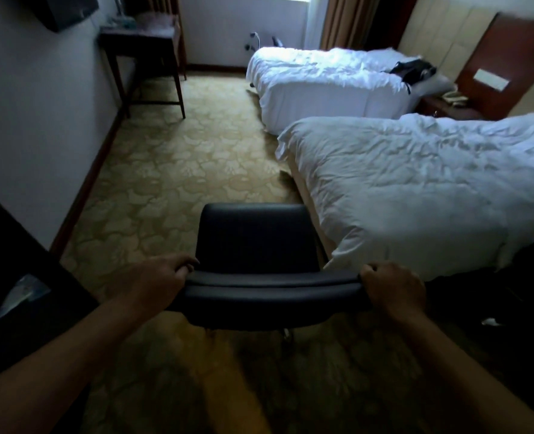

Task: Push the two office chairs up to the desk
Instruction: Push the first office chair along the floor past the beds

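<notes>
Office chair [253, 236], backrest clamped by left grip [162, 277] and right grip [390, 288], faces the surface [140, 42] at eleven o'clock.

This is a hotel twin room: two beds, the nearer [415, 189] and the farther [328, 86], made up in white linen stand along the right wall against padded headboard panels [440, 29] (a telephone [454, 97] sits between them), with patterned carpet [171, 170] and a dark desk [140, 45] in the far left corner.
</notes>
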`<state>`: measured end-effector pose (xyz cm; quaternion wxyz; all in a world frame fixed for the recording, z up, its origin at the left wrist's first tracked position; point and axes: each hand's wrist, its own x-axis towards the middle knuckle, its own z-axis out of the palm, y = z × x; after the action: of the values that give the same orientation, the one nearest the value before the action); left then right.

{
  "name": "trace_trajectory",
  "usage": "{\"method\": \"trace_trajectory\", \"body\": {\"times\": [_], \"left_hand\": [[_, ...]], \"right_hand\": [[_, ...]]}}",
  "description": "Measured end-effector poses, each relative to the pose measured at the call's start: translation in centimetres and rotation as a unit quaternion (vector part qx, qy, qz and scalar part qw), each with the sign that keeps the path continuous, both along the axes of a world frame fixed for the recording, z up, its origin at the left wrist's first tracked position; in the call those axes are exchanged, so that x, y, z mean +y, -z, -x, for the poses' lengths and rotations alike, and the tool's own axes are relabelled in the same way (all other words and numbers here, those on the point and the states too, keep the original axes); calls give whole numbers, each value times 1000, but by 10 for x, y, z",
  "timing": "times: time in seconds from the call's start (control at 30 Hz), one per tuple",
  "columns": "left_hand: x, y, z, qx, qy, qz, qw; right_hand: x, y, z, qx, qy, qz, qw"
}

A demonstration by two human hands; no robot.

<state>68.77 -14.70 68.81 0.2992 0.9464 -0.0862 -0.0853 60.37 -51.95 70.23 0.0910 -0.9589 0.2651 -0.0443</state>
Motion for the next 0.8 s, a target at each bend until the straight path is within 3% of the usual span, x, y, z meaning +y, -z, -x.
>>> {"method": "trace_trajectory", "body": {"times": [0.13,0.23,0.4,0.47,0.63,0.8], "left_hand": [[-17,-17,-24,-31,20,-32,999],[-42,-27,-41,-81,0,-99,992],[-80,-50,-121,-15,-74,-117,990],[-83,-47,-131,-11,-79,-110,991],[-86,-50,-178,93,-116,-72,986],[-90,-45,-218,79,-204,-90,972]], "right_hand": [[-13,-12,-39,-33,0,-8,999],[-20,-12,-67,-83,-107,73,988],[-43,-28,-145,-62,-226,154,960],[-55,-27,-163,-42,-254,129,958],[-61,-22,-204,15,-307,39,951],[-63,-21,-238,53,-308,-25,949]]}}
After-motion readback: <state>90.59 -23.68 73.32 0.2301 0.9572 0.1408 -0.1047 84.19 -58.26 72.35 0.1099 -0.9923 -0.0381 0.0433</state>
